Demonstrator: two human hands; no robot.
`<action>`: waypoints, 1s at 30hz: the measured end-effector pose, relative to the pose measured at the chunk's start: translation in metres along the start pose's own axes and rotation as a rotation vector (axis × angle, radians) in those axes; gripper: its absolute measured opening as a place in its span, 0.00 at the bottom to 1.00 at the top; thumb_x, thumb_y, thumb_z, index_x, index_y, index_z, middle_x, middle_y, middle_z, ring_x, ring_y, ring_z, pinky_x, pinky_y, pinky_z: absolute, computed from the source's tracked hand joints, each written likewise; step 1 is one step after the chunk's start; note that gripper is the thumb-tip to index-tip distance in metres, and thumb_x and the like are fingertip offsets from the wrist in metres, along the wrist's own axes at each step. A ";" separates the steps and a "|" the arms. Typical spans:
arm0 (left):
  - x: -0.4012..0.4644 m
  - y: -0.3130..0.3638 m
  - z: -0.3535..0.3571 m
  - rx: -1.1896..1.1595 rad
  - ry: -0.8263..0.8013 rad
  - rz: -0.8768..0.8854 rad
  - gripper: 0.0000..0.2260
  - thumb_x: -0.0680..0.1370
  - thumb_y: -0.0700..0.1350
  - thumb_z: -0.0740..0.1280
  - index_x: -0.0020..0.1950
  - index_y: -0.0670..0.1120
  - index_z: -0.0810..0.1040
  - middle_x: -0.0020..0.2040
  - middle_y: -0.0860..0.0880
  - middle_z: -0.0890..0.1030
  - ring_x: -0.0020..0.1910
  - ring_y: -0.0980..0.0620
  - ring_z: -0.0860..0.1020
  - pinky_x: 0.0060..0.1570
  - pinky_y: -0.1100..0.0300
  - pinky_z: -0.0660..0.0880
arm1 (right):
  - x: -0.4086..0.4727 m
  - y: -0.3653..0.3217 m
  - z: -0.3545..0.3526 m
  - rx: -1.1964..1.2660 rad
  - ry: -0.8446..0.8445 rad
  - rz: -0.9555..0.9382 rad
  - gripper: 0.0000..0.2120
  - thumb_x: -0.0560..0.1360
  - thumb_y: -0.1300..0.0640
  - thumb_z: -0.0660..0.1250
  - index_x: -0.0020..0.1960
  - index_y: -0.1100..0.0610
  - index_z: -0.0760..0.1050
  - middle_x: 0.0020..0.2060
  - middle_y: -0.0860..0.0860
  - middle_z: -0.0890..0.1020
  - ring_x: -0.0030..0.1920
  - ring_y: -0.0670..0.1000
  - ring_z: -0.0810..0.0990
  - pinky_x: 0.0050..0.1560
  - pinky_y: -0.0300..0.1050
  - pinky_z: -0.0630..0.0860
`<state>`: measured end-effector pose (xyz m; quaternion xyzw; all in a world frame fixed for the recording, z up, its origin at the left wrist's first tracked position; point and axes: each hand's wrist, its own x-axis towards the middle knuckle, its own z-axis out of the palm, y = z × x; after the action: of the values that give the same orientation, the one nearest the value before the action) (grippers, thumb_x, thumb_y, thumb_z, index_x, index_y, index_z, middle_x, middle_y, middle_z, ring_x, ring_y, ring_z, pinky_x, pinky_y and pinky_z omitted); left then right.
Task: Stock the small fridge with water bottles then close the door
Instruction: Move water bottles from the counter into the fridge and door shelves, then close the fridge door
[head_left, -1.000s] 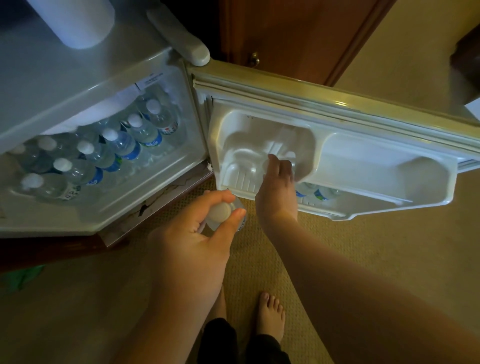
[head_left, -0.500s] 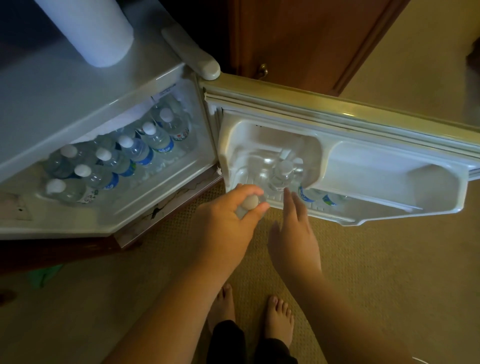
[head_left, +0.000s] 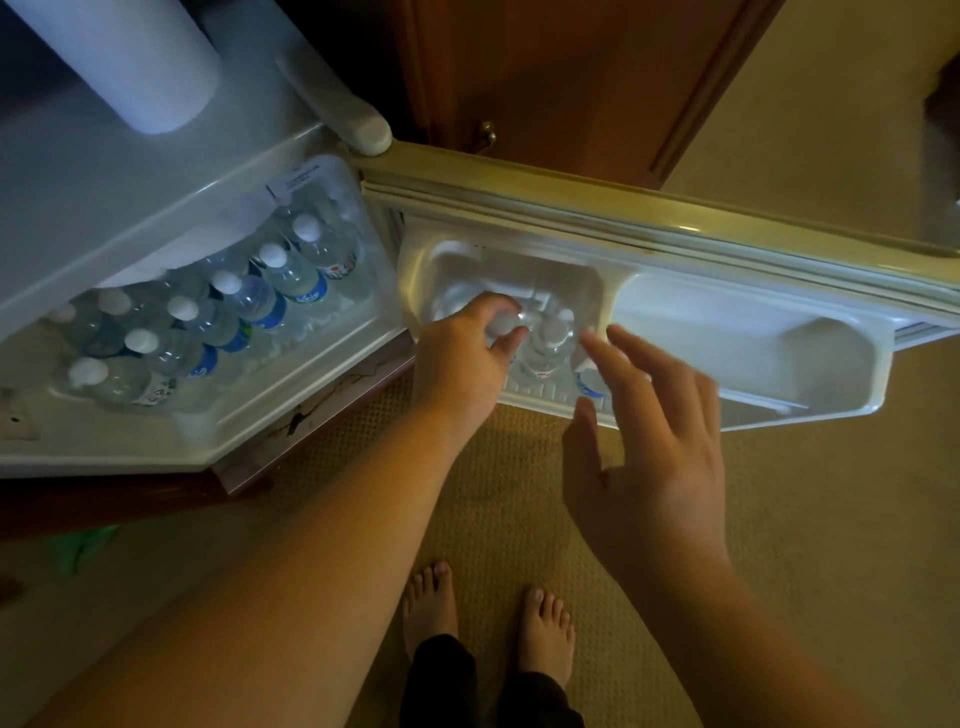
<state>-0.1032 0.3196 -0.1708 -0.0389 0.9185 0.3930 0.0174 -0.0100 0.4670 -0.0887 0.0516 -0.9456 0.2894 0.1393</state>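
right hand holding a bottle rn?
No, the right hand is spread open and holds nothing; only the left hand grips a bottle by its cap at the door shelf.

Your left hand (head_left: 462, 358) pinches capped bottle (head_left: 503, 326) in door shelf (head_left: 675, 410), beside standing bottle (head_left: 545, 348). Your right hand (head_left: 649, 447) hovers near, fingers spread, holding nothing. Fridge (head_left: 156, 447) holds bottle rows (head_left: 218, 322). Door (head_left: 675, 228) open.

Inside the small fridge (head_left: 218, 441) about nine water bottles (head_left: 249, 301) stand with white caps up; some at the back are hard to count. In the door shelf (head_left: 545, 400) beside the fridge are three bottles (head_left: 545, 348). One paper roll (head_left: 130, 57) sits on top of the fridge.
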 end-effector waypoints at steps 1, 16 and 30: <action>0.004 -0.001 0.004 0.023 0.002 -0.008 0.09 0.79 0.51 0.73 0.58 0.52 0.82 0.43 0.52 0.82 0.36 0.54 0.79 0.31 0.74 0.69 | 0.010 -0.001 -0.006 -0.002 0.020 -0.030 0.23 0.75 0.67 0.70 0.69 0.62 0.75 0.66 0.60 0.76 0.65 0.61 0.73 0.64 0.47 0.68; 0.014 -0.018 0.027 0.091 -0.161 -0.148 0.09 0.81 0.46 0.70 0.60 0.48 0.80 0.55 0.46 0.82 0.49 0.49 0.78 0.46 0.58 0.74 | 0.130 0.047 -0.011 -0.409 -0.256 0.040 0.28 0.82 0.33 0.48 0.77 0.44 0.64 0.70 0.51 0.74 0.72 0.59 0.69 0.76 0.65 0.53; -0.101 0.015 -0.048 0.080 0.001 -0.173 0.19 0.81 0.53 0.67 0.71 0.56 0.71 0.69 0.55 0.73 0.65 0.61 0.72 0.47 0.78 0.66 | 0.120 0.028 -0.018 -0.417 -0.303 0.111 0.27 0.82 0.34 0.48 0.76 0.45 0.63 0.65 0.54 0.77 0.66 0.63 0.72 0.69 0.62 0.61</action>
<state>-0.0038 0.3007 -0.1203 -0.1174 0.9267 0.3530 0.0522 -0.1251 0.4979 -0.0543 0.0124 -0.9963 0.0843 -0.0125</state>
